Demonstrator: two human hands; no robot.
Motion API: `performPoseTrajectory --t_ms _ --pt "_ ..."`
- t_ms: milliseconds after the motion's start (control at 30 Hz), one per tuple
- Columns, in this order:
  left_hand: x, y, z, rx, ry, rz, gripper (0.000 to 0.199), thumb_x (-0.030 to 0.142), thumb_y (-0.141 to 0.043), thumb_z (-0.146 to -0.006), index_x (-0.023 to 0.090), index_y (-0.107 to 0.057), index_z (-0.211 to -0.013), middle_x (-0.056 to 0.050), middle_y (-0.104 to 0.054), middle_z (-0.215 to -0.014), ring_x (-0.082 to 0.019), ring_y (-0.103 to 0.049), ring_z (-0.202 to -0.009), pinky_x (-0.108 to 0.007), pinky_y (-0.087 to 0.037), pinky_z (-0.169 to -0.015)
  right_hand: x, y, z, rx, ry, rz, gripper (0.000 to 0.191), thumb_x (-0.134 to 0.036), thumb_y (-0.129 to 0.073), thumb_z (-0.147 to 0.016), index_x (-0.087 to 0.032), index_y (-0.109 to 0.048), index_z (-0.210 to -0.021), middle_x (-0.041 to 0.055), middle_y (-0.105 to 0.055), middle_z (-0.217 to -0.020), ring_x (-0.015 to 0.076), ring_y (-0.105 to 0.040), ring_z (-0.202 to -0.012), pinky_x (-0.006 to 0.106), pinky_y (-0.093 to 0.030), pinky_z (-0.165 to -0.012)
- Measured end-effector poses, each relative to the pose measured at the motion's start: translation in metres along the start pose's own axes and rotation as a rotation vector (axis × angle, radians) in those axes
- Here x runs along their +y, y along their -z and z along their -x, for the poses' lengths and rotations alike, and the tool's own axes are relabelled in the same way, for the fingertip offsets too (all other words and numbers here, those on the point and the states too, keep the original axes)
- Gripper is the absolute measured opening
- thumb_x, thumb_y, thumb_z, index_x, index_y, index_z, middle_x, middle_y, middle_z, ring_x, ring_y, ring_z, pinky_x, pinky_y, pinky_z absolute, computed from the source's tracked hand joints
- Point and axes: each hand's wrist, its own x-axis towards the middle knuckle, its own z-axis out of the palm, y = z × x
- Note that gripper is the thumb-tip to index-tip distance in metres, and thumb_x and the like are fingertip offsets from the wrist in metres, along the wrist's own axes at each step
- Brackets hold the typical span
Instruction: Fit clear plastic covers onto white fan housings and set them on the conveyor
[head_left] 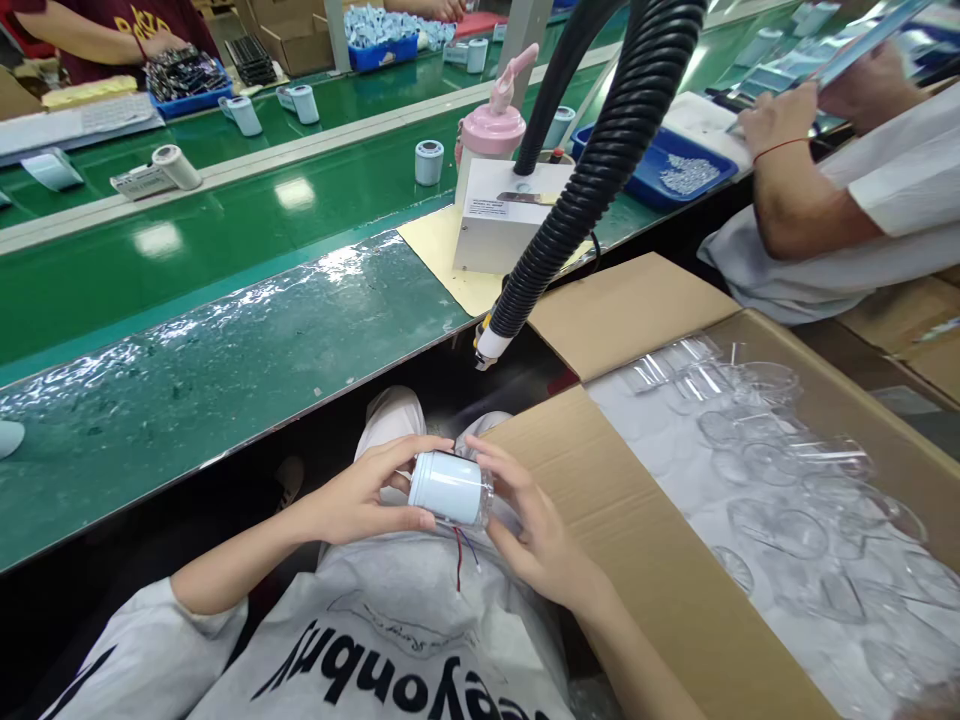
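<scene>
Above the lap, holding a light blue cylinder (448,488) on its side between the left hand (358,498) and the right hand (534,525). Gripping the ribbed end with the left hand, fingers over the top and thumb along the lower side. Cupping the clear plastic end (484,500) with the right hand, fingers and thumb apart around it. Seen just below the cylinder: red and blue wires (459,560), hanging loose. Found to the right: an open cardboard box (570,455), holding many clear plastic cups (776,530) on a white sheet (660,455). Observed ahead, on the green surface (285,340): a white machine (487,235) on yellow paper (439,260), beside a pink bottle (491,130). Noted in front of the machine: a black ribbed hose (600,170), angled down past the surface edge to a white nozzle (491,345). Noted at far right: a co-worker's hands (784,120), near a blue tray (645,190).
</scene>
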Motion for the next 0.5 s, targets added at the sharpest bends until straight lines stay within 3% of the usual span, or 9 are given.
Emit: performPoseTrajectory --t_ms 67,133,233,367,500 --pt "0.0 0.0 0.0 0.012 0.009 0.011 0.064 0.039 -0.076 -0.085 0.026 -0.052 -0.143 -0.012 -0.058 -0.138 -0.024 -0.065 -0.111 -0.034 -0.059 -0.088 0.002 0.0 0.0 -0.02 0.204 0.088 0.066 -0.002 -0.054 -0.093 -0.037 -0.041 -0.148 0.0067 -0.041 -0.159 0.0258 -0.047 -0.141 0.046 -0.054 -0.105" --pt "0.0 0.0 0.0 0.003 0.012 0.023 0.067 0.041 -0.077 -0.084 0.027 -0.051 -0.145 -0.012 -0.059 -0.139 -0.023 -0.067 -0.107 -0.033 -0.06 -0.086 0.003 0.0 0.0 -0.036 0.253 0.092 0.065 -0.003 -0.057 -0.094 -0.037 -0.044 -0.147 0.0058 -0.044 -0.157 0.0237 -0.049 -0.14 0.044 -0.053 -0.108" --pt "0.0 0.001 0.0 -0.014 -0.024 0.003 0.077 0.044 -0.081 -0.079 0.029 -0.05 -0.147 -0.012 -0.059 -0.143 -0.025 -0.067 -0.112 -0.036 -0.06 -0.09 0.004 -0.001 0.002 -0.028 0.126 -0.043 0.057 -0.022 -0.07 -0.094 -0.036 -0.049 -0.145 0.008 -0.053 -0.15 0.0256 -0.055 -0.135 0.043 -0.054 -0.107" --pt "0.002 0.002 0.0 -0.031 -0.103 -0.032 0.077 0.039 -0.082 -0.078 0.032 -0.05 -0.147 -0.011 -0.059 -0.144 -0.028 -0.061 -0.127 -0.041 -0.056 -0.102 0.005 -0.003 0.007 -0.004 -0.08 -0.218 0.061 -0.043 -0.077 -0.087 -0.036 -0.054 -0.143 0.0099 -0.061 -0.141 0.0281 -0.063 -0.125 0.037 -0.063 -0.091" --pt "0.001 0.002 0.001 -0.022 -0.156 -0.058 0.076 0.033 -0.084 -0.078 0.031 -0.051 -0.146 -0.012 -0.06 -0.143 -0.028 -0.06 -0.129 -0.041 -0.056 -0.104 0.007 -0.002 0.011 -0.001 -0.063 -0.189 0.061 -0.045 -0.077 -0.087 -0.034 -0.055 -0.143 0.0119 -0.062 -0.139 0.0292 -0.064 -0.124 0.037 -0.064 -0.09"
